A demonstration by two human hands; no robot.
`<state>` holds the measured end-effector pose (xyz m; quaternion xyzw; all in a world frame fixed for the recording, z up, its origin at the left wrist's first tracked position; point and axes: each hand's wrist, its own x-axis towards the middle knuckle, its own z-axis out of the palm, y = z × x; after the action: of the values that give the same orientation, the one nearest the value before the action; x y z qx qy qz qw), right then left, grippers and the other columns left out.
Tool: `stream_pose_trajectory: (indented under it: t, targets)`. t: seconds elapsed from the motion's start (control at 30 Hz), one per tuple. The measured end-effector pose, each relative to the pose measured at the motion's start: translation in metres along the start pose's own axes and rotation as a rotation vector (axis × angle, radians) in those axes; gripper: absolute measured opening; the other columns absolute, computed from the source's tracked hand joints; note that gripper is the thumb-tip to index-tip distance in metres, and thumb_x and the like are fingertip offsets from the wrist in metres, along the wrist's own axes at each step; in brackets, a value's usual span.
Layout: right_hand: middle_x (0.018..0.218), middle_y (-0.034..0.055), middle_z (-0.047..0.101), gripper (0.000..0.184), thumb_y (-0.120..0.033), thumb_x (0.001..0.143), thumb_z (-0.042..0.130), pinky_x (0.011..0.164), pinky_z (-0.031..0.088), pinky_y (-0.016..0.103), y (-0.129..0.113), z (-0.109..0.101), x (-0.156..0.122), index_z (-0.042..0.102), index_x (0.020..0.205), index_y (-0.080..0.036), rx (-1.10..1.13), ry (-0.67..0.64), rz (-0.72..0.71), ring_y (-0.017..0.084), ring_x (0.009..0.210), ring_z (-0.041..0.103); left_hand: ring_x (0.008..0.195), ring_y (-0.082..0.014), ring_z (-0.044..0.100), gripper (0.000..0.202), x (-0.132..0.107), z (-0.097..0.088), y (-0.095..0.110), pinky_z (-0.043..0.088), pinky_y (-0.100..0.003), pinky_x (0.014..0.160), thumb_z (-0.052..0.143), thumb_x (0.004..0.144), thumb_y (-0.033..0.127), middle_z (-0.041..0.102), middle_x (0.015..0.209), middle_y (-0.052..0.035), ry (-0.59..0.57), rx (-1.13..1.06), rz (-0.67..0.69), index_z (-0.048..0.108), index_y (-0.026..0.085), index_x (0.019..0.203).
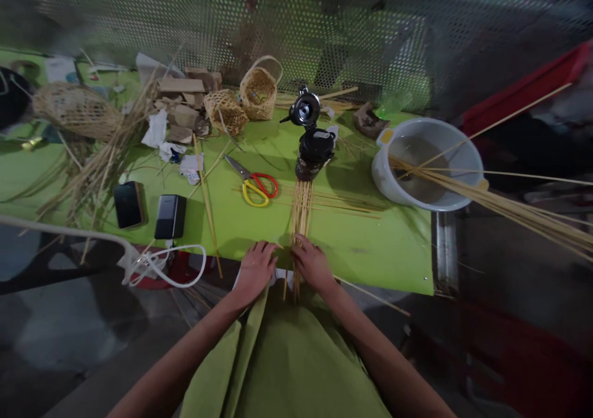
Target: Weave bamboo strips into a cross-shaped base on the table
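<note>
A bunch of pale bamboo strips (302,211) runs lengthwise toward me over the table edge, its far end under a black lidded cup (314,155). My right hand (314,265) is closed on the near part of the bunch, fingers curled over the strips. Just left of it, my left hand (256,268) rests at the table edge with bent fingers. A thin, pale strip end shows at its fingertips, apparently pinched there. Several thin crosswise strips (345,202) lie beyond my hands. Scissors (257,183) with red and yellow handles lie half spread, left of the cup.
A white bucket (380,174) at the right holds water and long strips sticking out over the table's side. A phone (128,204), a power bank (170,216) with white cable, small woven baskets (259,94), wood blocks (180,87) and loose straw (99,158) occupy the left and back.
</note>
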<state>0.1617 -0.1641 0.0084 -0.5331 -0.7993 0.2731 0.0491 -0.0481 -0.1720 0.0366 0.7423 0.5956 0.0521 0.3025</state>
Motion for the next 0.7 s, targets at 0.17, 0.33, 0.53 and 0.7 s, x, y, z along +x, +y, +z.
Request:
stream_pose_trajectory:
  t: [0.17,0.33,0.53,0.7]
  targets:
    - [0.157,0.0112,0.052,0.025,-0.013,0.097,0.058,0.098,0.054,0.04,0.001,0.002,-0.001,0.071,0.115,-0.023,-0.018,-0.001,0.024,0.025,0.118,0.067,0.106,-0.0284,0.062,0.019,0.022,0.005,0.002,0.05,-0.042,0.092,0.06,0.094,0.017,0.067,0.114,-0.0103,0.07,0.079,0.036,0.063,0.022,0.112]
    - [0.158,0.0102,0.051,0.023,-0.013,0.096,0.059,0.098,0.054,0.04,-0.002,0.001,0.001,0.072,0.112,-0.024,-0.024,0.011,0.015,0.025,0.118,0.067,0.106,-0.0242,0.068,0.022,0.035,0.011,0.003,0.051,-0.036,0.094,0.065,0.093,0.019,0.074,0.11,-0.0068,-0.031,-0.115,-0.108,0.063,0.022,0.115]
    - [0.153,0.0116,0.055,0.031,-0.013,0.096,0.059,0.102,0.052,0.04,0.004,0.0,-0.008,0.066,0.125,-0.023,0.127,0.11,0.037,0.026,0.126,0.062,0.094,-0.0215,0.072,0.01,0.046,0.005,0.002,0.049,-0.029,0.08,0.062,0.096,0.023,0.079,0.103,-0.0044,-0.209,-0.171,-0.326,0.07,0.023,0.1]
    - [0.121,0.0115,0.069,0.027,-0.021,0.094,0.066,0.095,0.05,0.042,0.034,0.007,-0.052,0.066,0.121,-0.021,0.145,0.19,0.176,0.028,0.113,0.064,0.091,-0.0218,0.071,0.009,0.051,-0.006,-0.014,0.046,-0.029,0.076,0.062,0.095,0.026,0.079,0.102,-0.0054,-0.151,-0.211,-0.364,0.07,0.022,0.095]
